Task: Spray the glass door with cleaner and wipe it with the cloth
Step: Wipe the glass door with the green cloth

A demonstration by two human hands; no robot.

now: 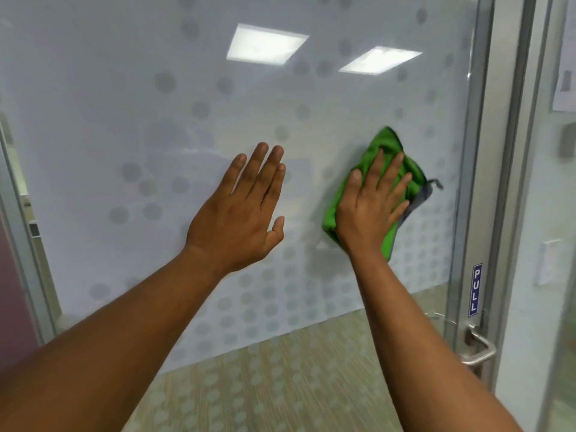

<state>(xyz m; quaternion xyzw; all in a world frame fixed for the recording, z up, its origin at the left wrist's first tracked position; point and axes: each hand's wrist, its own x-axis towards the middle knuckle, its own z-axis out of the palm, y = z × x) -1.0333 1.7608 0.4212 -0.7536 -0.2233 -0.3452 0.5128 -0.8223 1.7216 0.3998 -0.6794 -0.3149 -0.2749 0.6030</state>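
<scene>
While the left hand (240,210) braces flat and spread on the glass door (124,120), right hand (372,207) presses the green cloth (386,145) open-palmed near its handle-side edge; firm, overlapping strokes should suit.

The glass door (124,104) is faced head-on, with both hands laid flat against it. The left hand (240,213) is placed near the middle of the pane. The right hand (371,207) is set to its right, pressed on the cloth (389,151), which is held between palm and glass. Further right, the door frame (486,182) is found, with a sign (475,289) fixed above the handle (478,347).
</scene>
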